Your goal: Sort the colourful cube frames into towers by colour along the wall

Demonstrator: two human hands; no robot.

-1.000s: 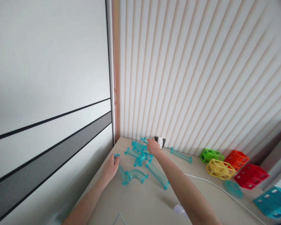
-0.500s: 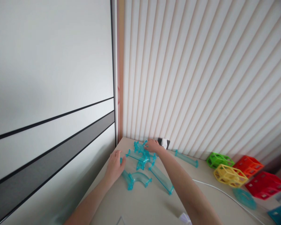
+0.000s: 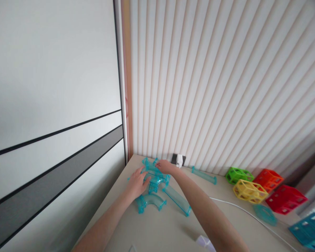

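Observation:
Several see-through teal toy tube pieces lie clustered on the table [image 3: 152,231]. My right hand [image 3: 165,166] is closed at the far side of the cluster, its fingertips on a teal tube piece [image 3: 150,163] there. My left hand [image 3: 137,183] reaches over the cluster's left side, with thumb and fingers apart beside the end of a tube; whether it touches it I cannot tell. A branched teal piece [image 3: 155,182] sits between the hands. Nearer me are a curved tube [image 3: 156,199] and a straight tube [image 3: 177,201].
Another straight tube [image 3: 204,175] lies by the pleated blind [image 3: 199,87]. A white plug [image 3: 179,160] sits behind my right hand. At right are green [image 3: 238,175], yellow [image 3: 250,191], orange [image 3: 269,180] and red [image 3: 286,199] frame blocks. A white cable [image 3: 241,207] crosses the table.
My left hand has moved right and away from me, from the cluster's left edge to over the tubes. My right hand stays at the far pieces. The view has shifted slightly.

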